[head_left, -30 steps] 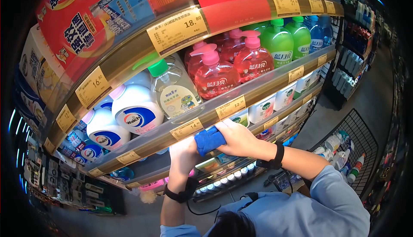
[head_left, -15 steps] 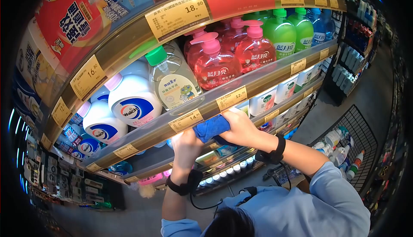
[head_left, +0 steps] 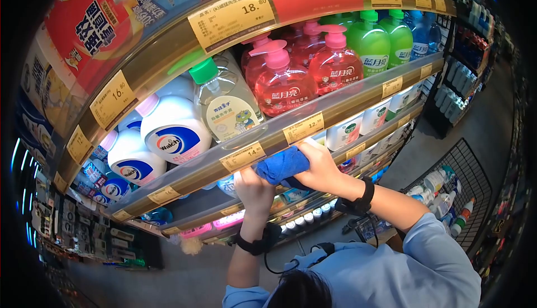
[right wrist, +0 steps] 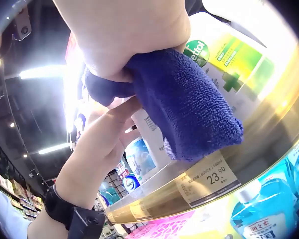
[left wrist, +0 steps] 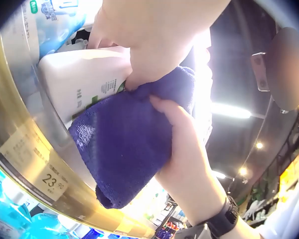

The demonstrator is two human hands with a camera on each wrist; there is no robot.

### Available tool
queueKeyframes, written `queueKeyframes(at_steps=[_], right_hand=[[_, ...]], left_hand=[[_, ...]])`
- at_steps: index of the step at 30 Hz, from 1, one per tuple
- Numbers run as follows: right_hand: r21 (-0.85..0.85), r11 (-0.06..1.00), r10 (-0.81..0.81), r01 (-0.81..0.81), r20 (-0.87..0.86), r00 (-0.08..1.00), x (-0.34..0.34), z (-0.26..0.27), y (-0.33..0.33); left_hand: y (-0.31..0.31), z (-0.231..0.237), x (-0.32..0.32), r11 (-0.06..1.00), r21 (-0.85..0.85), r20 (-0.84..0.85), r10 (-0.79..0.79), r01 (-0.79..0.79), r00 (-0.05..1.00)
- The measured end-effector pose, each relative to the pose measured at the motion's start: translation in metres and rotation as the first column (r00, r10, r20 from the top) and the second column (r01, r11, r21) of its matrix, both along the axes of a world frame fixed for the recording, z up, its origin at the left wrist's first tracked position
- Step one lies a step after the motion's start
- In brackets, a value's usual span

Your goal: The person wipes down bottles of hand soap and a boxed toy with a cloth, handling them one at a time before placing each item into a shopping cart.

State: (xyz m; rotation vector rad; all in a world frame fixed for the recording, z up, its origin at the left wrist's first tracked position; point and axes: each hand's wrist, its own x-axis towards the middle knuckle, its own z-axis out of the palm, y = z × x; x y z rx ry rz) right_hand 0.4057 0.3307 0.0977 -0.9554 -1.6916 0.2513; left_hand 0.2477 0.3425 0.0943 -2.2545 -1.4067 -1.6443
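Observation:
My right hand (head_left: 323,168) grips a folded blue cloth (head_left: 282,165), its thumb pressed on the fabric in the left wrist view. Just left of it, my left hand (head_left: 255,191) is under the shelf edge. The left wrist view has that hand's fingers and thumb round the upper end of a white bottle (left wrist: 84,74) with a little green on its label. Part of the cloth (left wrist: 124,144) lies over this bottle. In the right wrist view the cloth (right wrist: 189,104) hangs close over the shelf lip, and a Dettol bottle (right wrist: 234,59) stands behind it.
A price-tagged shelf edge (head_left: 190,182) runs just above both hands. Over it stand white Walch bottles (head_left: 176,132), a clear bottle with a green cap (head_left: 226,109) and red pump bottles (head_left: 284,87). A wire cart (head_left: 475,182) holding several bottles is at the right.
Both hands and the blue cloth have shifted a little to the right along the shelf. The cloth stays in the right hand throughout.

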Motion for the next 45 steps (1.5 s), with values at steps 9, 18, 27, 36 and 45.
queueKeyframes(at_steps=[9, 18, 27, 36, 45], right_hand=[[0.042, 0.999, 0.023, -0.022, -0.014, 1.0, 0.014, -0.007, -0.001], [0.002, 0.999, 0.047, -0.047, -0.049, 0.998, 0.03, 0.007, -0.014], [-0.622, 0.66, 0.157, -0.422, -0.435, 0.887, 0.032, -0.007, -0.028], [-0.638, 0.634, 0.183, -0.437, -0.425, 0.886, 0.039, 0.006, -0.068], [-0.181, 0.983, -0.103, -0.007, -0.591, 0.8, 0.053, 0.055, -0.087]], left_hand=[[-0.008, -0.016, 0.018, 0.981, -0.156, 0.544, -0.012, 0.115, 0.839], [-0.023, 0.017, 0.014, 0.901, -0.334, 0.676, 0.025, 0.276, 0.736], [-0.032, 0.013, 0.0, 0.756, -0.409, 0.771, -0.014, 0.511, 0.637], [-0.063, -0.027, -0.014, 0.505, -0.421, 0.859, -0.046, 0.753, 0.511], [-0.086, -0.042, -0.033, 0.224, -0.496, 0.728, -0.42, 0.839, 0.542]])
